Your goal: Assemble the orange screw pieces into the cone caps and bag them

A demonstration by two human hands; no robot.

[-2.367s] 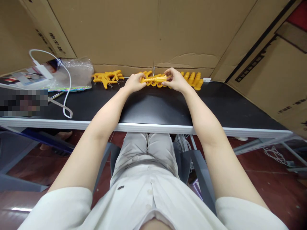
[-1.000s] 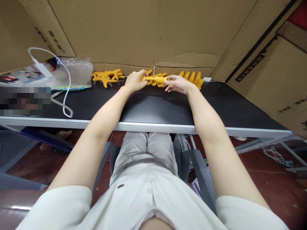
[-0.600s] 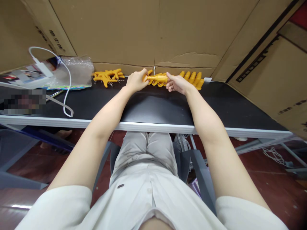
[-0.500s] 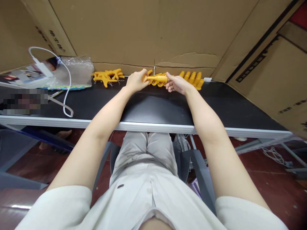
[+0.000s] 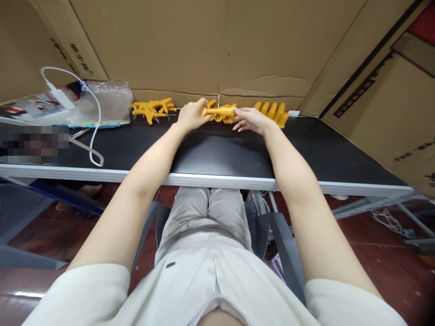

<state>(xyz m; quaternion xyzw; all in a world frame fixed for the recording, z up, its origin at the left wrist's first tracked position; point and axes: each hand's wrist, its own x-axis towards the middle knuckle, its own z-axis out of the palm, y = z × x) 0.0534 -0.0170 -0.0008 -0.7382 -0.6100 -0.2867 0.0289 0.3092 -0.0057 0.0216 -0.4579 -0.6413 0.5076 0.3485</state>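
A yellow plastic corkscrew, with a thin stem and a wider ribbed body, lies level between my hands just above the back of the table. My left hand is closed around its left end, hiding that part. At the ribbed right end, the thumb and forefinger of my right hand pinch it while the other fingers spread loosely. Behind and below it, more yellow parts with round openings show partly. Several yellow ribbed sleeves stand in a row beyond my right hand.
Left of my left hand sits a pile of yellow branching parts with metal spirals. Clear plastic wrap and a white cable lie farther left. A cardboard wall closes off the back of the black table.
The corkscrew has shifted slightly left, and its ribbed end shows a little differently. My right hand's lower fingers have opened out. My left hand has hardly moved.
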